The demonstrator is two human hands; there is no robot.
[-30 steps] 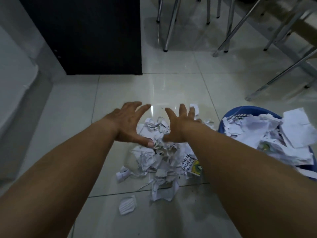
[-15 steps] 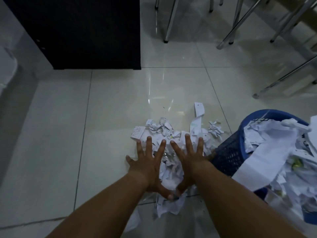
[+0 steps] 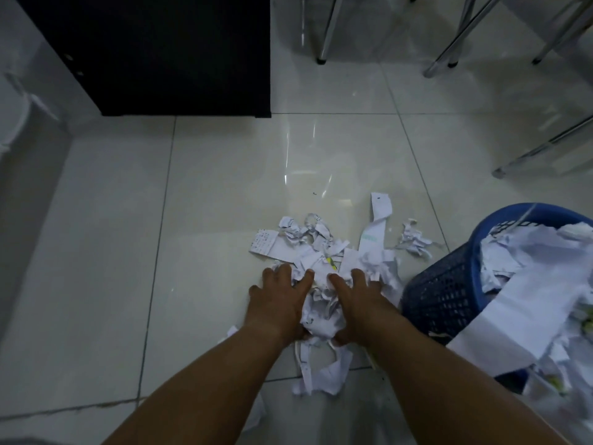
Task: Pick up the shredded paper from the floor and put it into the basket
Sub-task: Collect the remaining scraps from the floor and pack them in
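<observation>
The shredded paper (image 3: 316, 252) lies in a loose heap on the pale tiled floor (image 3: 192, 220), just left of the blue basket (image 3: 449, 293). Both hands are down on the near half of the heap. The left hand (image 3: 277, 303) covers its left edge and the right hand (image 3: 361, 303) its right edge, with a crumpled white clump bulging up between the two palms. The fingers (image 3: 284, 274) of the left hand are curled forward into the scraps so that their tips are buried, and the fingers (image 3: 357, 277) of the right hand bend into the paper the same way. Both thumbs reach in low under the clump from the near side, so each hand is clamped on paper rather than lying flat on it.

Beyond the fingertips the rest of the heap is untouched: a printed slip at the far left, a long strip (image 3: 375, 226) running away from the person, and a small crumpled bit (image 3: 414, 240) apart near the basket wall. More torn pieces (image 3: 321, 370) trail on the floor below the wrists.

The basket is piled with paper, and a large white sheet (image 3: 519, 319) hangs over its near rim. A black cabinet (image 3: 160, 53) stands at the far left, and metal chair legs (image 3: 324, 43) at the far right
</observation>
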